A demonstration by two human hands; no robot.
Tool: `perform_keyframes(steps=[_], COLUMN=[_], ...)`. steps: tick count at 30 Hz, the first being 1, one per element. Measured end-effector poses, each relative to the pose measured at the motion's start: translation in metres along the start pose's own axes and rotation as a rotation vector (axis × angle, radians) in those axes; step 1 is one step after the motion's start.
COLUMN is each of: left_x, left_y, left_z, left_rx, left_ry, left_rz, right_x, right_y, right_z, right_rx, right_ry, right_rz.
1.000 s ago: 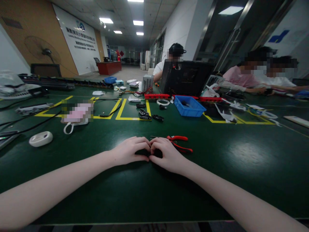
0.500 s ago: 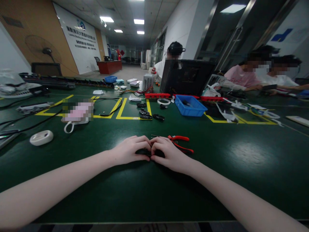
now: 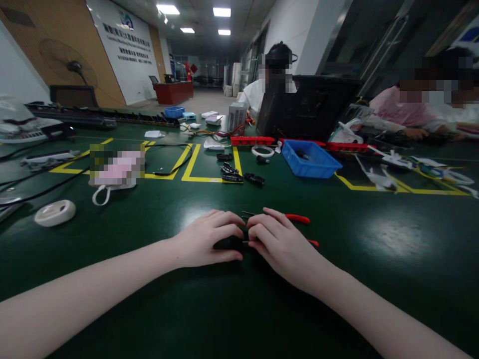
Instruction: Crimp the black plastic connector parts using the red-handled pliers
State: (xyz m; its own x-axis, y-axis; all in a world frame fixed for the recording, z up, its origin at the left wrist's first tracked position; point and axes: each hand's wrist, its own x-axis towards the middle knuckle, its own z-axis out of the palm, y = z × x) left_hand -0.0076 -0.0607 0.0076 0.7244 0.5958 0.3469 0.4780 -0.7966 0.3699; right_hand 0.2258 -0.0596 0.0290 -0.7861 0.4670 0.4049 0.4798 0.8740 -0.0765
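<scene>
The left hand point(image 3: 213, 238) clasps a small black object point(image 3: 228, 243), long axis sideways, thin pale tip point(image 3: 245, 242) toward the right hand point(image 3: 286, 244), whose grip is unclear.

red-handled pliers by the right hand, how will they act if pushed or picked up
The red-handled pliers probably won't roll, since their handles lie spread apart on the table. Those handles might swing together if squeezed, given the gap between them. They should feel stiff, as the visible grip looks solid; the right hand hides the rest.
</scene>
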Motion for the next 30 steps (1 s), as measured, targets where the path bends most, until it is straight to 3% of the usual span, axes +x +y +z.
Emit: perform_keyframes(steps=[5, 13, 20, 24, 30], left_x=[-0.001, 0.003, 0.007, 0.008, 0.006], left_y=[0.003, 0.004, -0.001, -0.005, -0.003], left_z=[-0.002, -0.002, -0.005, -0.004, -0.006], left_rx=[-0.014, -0.222, -0.304, -0.263, -0.211], left_ry=[0.071, 0.181, 0.055, -0.054, -0.075], left_rz=[0.057, -0.056, -0.168, -0.122, -0.132], right_x=[0.002, 0.003, 0.002, -0.001, -0.002], right_y=[-0.003, 0.000, 0.005, 0.011, 0.014], right_z=[0.008, 0.009, 0.004, 0.002, 0.001], right_rx=[-0.068, 0.118, 0.346, 0.387, 0.485], right_ry=[0.046, 0.153, 0.223, 0.188, 0.169], right_rz=[-0.056, -0.041, 0.159, 0.231, 0.408])
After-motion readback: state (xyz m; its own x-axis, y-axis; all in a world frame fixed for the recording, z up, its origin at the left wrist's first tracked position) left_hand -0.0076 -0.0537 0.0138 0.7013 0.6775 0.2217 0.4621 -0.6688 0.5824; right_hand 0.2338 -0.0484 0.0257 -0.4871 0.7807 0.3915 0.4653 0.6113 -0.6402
